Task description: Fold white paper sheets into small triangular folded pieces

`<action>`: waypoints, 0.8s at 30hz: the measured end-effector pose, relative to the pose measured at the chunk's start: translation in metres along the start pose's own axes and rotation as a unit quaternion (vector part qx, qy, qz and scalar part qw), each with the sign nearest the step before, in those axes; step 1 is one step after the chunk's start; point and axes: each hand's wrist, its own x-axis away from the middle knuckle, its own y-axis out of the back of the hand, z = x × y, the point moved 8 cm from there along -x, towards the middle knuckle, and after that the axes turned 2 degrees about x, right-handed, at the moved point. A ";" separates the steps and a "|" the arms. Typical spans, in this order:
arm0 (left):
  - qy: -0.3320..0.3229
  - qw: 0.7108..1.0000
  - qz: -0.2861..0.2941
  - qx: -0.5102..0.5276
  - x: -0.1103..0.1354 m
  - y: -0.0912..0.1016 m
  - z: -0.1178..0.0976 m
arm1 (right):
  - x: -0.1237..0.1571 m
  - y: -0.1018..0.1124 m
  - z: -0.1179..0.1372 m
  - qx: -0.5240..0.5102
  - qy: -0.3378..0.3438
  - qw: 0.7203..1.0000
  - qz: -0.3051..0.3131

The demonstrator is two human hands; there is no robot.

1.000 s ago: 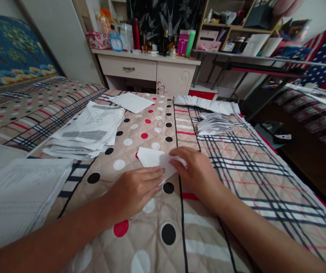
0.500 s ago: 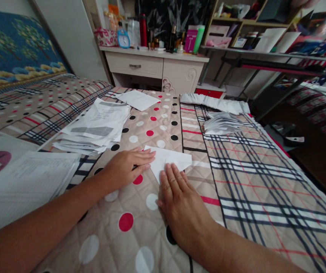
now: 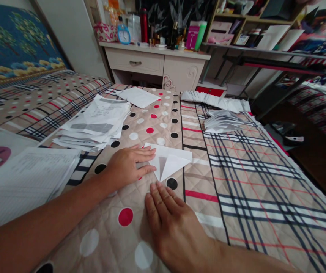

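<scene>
Currently | I have left hand (image 3: 127,167) flattened, thumb apart, gripping nothing | folded paper (image 3: 177,165) under its fingertips | right hand (image 3: 174,220) flat, holding nothing, paper's near corner just beyond its fingers

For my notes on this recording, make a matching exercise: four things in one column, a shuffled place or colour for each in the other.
1. left hand
2. folded paper
3. clock
4. right hand

A. blue, on the dresser
B. palm down, on the near side of the paper
C. at the paper's left edge, touching it
D. white, lying on the bedspread

Pairs: 1-C, 2-D, 3-A, 4-B
</scene>
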 end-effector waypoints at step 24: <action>0.003 0.998 -0.005 -0.055 -0.020 0.008 -0.006 | -0.010 -0.008 -0.103 -0.132 -0.262 0.956 0.002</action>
